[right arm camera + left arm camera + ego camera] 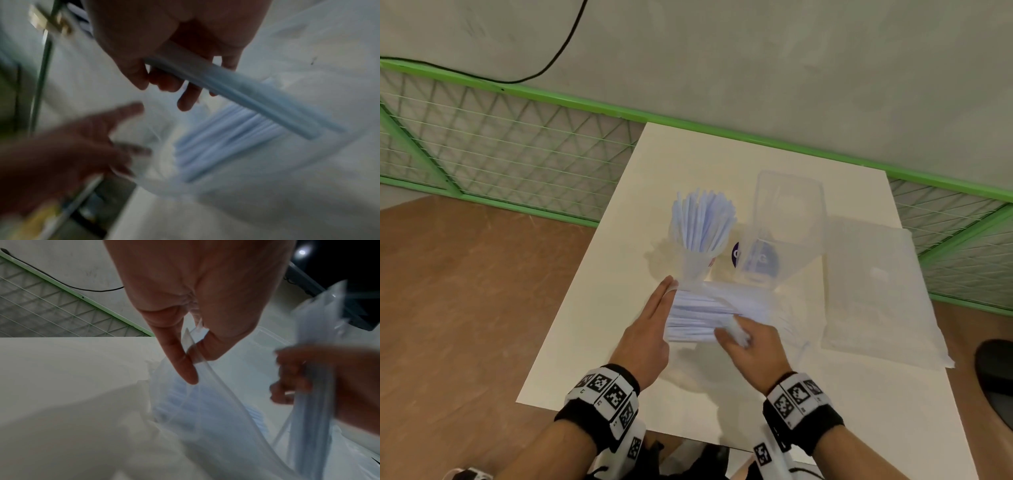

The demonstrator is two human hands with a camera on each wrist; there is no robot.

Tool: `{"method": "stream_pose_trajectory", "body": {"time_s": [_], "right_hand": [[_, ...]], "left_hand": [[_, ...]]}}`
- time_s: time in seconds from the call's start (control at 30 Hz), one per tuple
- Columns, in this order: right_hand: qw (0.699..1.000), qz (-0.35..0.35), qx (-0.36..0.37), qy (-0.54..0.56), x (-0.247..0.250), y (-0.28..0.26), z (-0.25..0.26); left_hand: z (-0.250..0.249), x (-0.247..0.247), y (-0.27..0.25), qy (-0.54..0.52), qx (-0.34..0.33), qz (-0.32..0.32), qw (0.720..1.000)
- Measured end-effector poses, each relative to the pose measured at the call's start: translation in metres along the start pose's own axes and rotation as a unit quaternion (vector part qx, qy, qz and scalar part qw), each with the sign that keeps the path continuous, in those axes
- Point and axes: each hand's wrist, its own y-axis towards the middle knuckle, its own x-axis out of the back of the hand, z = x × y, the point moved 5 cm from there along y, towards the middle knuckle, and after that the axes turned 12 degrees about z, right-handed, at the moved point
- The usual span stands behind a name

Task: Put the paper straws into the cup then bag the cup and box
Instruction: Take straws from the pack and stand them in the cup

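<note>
Straws first: the right hand [751, 346] has its grip curled round a small bundle of paper straws [242, 95], fingers wrapped underneath, thumb over the top, and the bundle sticks out past the knuckles, blurred in the right wrist view. Over on the other side, the left hand [650, 329] pinches the edge of a clear plastic wrapper [205, 386] between thumb and forefinger, the remaining fingers lying fairly straight along the wrapper's left end. Inside that wrapper lies the rest of the loose straw pile [698, 317], flat on the counter [592, 308] between the two hands, pale blue and white, running left to right.

Just beyond the left fingertips stands the cup [697, 265], clear plastic, upright, already packed with a fan of straws [702, 219] poking up well past its rim. Just to the right of the cup sits the box [780, 233], a clear container with its lid tipped up behind it and a dark round label showing through the front wall. Further right, the bag [876, 291] lies flat, translucent, its far corner hanging over the counter's edge. Behind everything, a green-framed mesh fence [517, 147] runs along the grey wall, with a black cable [558, 51] looping down above it.
</note>
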Motion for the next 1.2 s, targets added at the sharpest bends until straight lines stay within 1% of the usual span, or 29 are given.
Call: {"method": "stream_pose_trajectory", "body": {"time_s": [0.03,0.07,0.1,0.17,0.23,0.33,0.43,0.5,0.57,0.67,0.73,0.8,0.87,0.93,1.03,1.07,1.13,1.2], "right_hand": [[0.996,-0.029,-0.015,0.081,0.006,-0.005,0.002],[0.989,-0.048,-0.022,0.136,0.009,-0.008,0.004],[0.984,-0.059,-0.024,0.164,0.011,-0.011,0.007],[0.981,-0.062,-0.029,0.184,0.013,-0.015,0.008],[0.982,-0.056,-0.043,0.178,0.014,-0.015,0.005],[0.982,-0.066,-0.052,0.168,0.017,-0.014,0.003],[0.987,-0.083,-0.035,0.136,0.021,-0.013,0.007],[0.992,-0.085,-0.030,0.085,0.025,-0.014,0.009],[0.996,-0.069,-0.041,0.028,0.029,-0.013,0.008],[0.995,-0.020,-0.075,-0.068,0.034,-0.009,0.001],[0.991,-0.013,-0.083,-0.106,0.042,-0.005,0.003],[0.992,-0.029,-0.082,-0.092,0.060,-0.001,0.016],[0.994,-0.074,-0.071,-0.043,0.088,0.002,0.044],[0.991,-0.127,-0.040,0.002,0.122,0.011,0.080],[0.981,-0.191,0.012,0.037,0.161,0.033,0.132],[0.978,-0.199,0.031,0.060,0.166,0.043,0.145],[0.975,-0.188,0.066,0.094,0.166,0.064,0.165],[0.978,-0.179,0.070,0.086,0.158,0.088,0.175]], "left_hand": [[0.000,0.000,0.000,-0.001,0.001,-0.001,1.000],[0.000,0.000,0.000,-0.001,0.002,-0.001,1.000],[0.000,0.001,-0.001,-0.001,0.004,0.000,1.000],[0.001,0.000,-0.001,-0.001,0.005,-0.001,1.000],[0.000,-0.001,-0.001,-0.002,0.004,0.000,1.000],[-0.001,-0.001,-0.001,-0.001,0.002,0.001,1.000],[-0.002,0.000,0.000,-0.003,0.002,-0.001,1.000],[-0.003,-0.001,0.000,0.001,0.003,0.001,1.000],[-0.002,-0.001,0.000,0.003,0.003,0.003,1.000],[-0.002,-0.002,0.001,0.003,0.006,0.004,1.000],[-0.003,-0.003,0.003,0.000,0.009,0.006,1.000],[-0.003,-0.003,0.004,-0.006,0.008,0.004,1.000],[-0.003,-0.003,0.004,-0.011,0.009,0.002,1.000],[-0.002,-0.004,0.005,-0.014,0.009,0.005,1.000],[-0.004,-0.005,0.006,-0.015,0.003,0.013,1.000],[-0.005,-0.004,0.006,-0.016,0.002,0.014,1.000],[-0.008,-0.003,0.006,-0.017,0.002,0.014,1.000],[-0.009,-0.002,0.006,-0.016,0.006,0.016,1.000]]}}
